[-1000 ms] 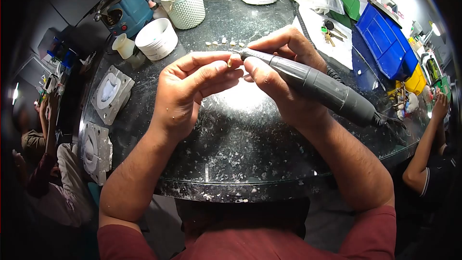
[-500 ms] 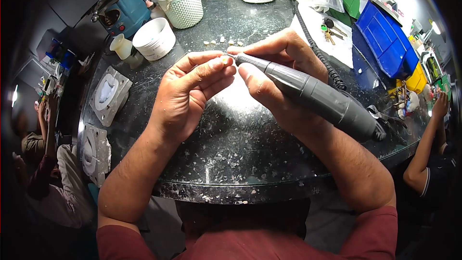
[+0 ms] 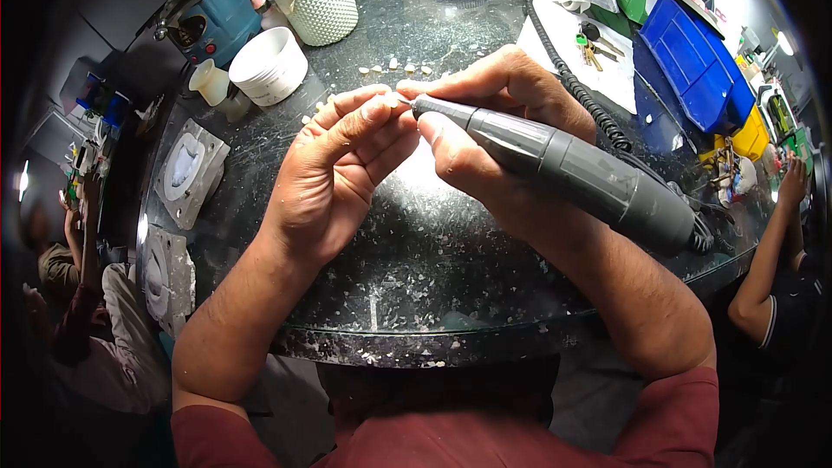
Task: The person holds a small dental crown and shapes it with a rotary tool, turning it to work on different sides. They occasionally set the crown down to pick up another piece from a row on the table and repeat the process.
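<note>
Between the thumb and fingers of my left hand (image 3: 334,152) is a small pale tooth-like piece (image 3: 393,100). My right hand (image 3: 498,139) grips a dark grey rotary handpiece (image 3: 555,156), its tip touching or very near the piece. The exact contact point is too small to tell. Several small pale pieces (image 3: 394,64) lie in a row on the black speckled table (image 3: 416,286) beyond my hands. More pale pieces (image 3: 319,108) show just behind my left hand.
Left are two plaster moulds (image 3: 192,165), a white tub (image 3: 269,67) and a tool basket (image 3: 322,4). Right are a coiled cord (image 3: 576,91), keys (image 3: 591,50) and a blue bin (image 3: 698,65). Other people's arms (image 3: 771,251) show at both sides.
Both hands have shifted slightly left, and the handpiece's rear end has swung a little right and down. Pale pieces behind my left hand now show. The view has shifted slightly.
</note>
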The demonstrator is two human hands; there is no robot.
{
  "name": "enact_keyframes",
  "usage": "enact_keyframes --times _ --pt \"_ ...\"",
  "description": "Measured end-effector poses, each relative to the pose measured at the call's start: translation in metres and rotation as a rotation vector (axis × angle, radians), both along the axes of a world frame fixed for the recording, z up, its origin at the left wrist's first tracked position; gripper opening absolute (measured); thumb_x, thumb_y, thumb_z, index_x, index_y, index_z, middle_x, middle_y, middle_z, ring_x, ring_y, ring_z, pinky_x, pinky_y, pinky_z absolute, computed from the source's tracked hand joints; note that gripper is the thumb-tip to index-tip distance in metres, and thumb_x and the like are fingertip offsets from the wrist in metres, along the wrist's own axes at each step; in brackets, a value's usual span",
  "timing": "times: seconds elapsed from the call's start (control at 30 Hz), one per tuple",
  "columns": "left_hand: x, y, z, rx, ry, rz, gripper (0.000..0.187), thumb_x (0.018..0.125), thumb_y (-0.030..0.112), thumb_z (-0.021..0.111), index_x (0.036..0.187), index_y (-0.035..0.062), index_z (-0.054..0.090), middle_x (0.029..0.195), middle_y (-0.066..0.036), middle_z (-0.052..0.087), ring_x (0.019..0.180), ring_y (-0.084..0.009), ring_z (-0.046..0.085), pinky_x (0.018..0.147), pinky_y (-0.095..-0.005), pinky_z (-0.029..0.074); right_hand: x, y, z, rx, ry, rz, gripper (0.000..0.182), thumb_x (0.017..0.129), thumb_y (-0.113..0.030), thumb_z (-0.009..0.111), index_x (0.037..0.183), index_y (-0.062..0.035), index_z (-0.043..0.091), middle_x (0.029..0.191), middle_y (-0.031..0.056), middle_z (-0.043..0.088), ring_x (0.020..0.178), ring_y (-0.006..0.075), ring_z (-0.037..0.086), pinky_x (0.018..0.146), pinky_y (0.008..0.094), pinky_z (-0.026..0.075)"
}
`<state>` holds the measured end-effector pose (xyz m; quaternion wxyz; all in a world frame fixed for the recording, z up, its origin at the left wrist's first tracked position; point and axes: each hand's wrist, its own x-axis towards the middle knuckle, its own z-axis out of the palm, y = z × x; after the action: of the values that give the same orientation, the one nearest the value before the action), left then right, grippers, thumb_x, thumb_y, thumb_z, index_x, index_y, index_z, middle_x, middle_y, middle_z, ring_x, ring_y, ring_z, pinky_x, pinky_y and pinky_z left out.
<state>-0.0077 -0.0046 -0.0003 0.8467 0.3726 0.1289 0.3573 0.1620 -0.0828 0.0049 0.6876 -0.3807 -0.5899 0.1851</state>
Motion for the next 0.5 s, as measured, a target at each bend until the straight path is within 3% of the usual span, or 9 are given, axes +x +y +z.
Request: enact_keyframes --times 0.13,0.2,0.23,0.3,0.5 --pt "0.0 -0.001 0.0002 -0.027 -0.036 -0.016 0.023 0.093 0.009 0.062 0.113 -0.0011 0.058 0.105 -0.012 0.068 0.101 -0.0202 0.067 0.1 -0.0363 0.051 0.0004 -0.001 0.0021 0.016 -0.014 -0.01 0.021 0.077 -0.011 0.075 0.091 -0.0012 0.063 0.086 0.0072 0.07 0.083 0.0074 0.066 0.072 0.0229 0.054" --pt "0.0003 -0.001 -0.0004 -0.026 -0.032 -0.011 0.023 0.093 0.009 0.061 0.114 -0.0011 0.058 0.105 -0.012 0.068 0.101 -0.0202 0.067 0.1 -0.0363 0.051 0.0032 -0.003 0.0045 0.005 -0.115 0.025 0.019 0.08 0.002 0.067 0.097 0.0045 0.059 0.096 0.0152 0.07 0.087 0.0121 0.067 0.077 0.0246 0.055" --pt "0.0004 -0.0009 -0.0005 -0.026 -0.028 -0.005 0.023 0.094 0.009 0.061 0.114 -0.0012 0.058 0.105 -0.012 0.068 0.101 -0.0203 0.067 0.1 -0.0364 0.051 0.0021 -0.002 0.0035 0.005 -0.115 0.024 0.019 0.08 0.002 0.067 0.097 0.0045 0.059 0.096 0.0152 0.07 0.087 0.0121 0.067 0.077 0.0246 0.055" --pt "0.0003 -0.0005 -0.0007 -0.023 -0.033 -0.009 0.022 0.094 0.008 0.061 0.114 -0.0011 0.058 0.106 -0.013 0.068 0.101 -0.0203 0.067 0.1 -0.0364 0.051 -0.0017 0.001 0.0009 0.037 0.02 -0.005 0.019 0.076 -0.01 0.074 0.089 -0.0015 0.063 0.082 0.0055 0.069 0.08 0.0062 0.065 0.069 0.0223 0.054" --pt "0.0 0.0003 -0.0009 -0.008 -0.027 -0.007 0.023 0.093 0.008 0.061 0.114 -0.0012 0.058 0.106 -0.013 0.069 0.101 -0.0204 0.067 0.099 -0.0365 0.051 -0.002 0.0008 0.0009 0.0 0.0 -0.049 0.018 0.076 -0.012 0.074 0.088 -0.0026 0.063 0.079 0.0049 0.068 0.077 0.0055 0.065 0.067 0.0225 0.053"
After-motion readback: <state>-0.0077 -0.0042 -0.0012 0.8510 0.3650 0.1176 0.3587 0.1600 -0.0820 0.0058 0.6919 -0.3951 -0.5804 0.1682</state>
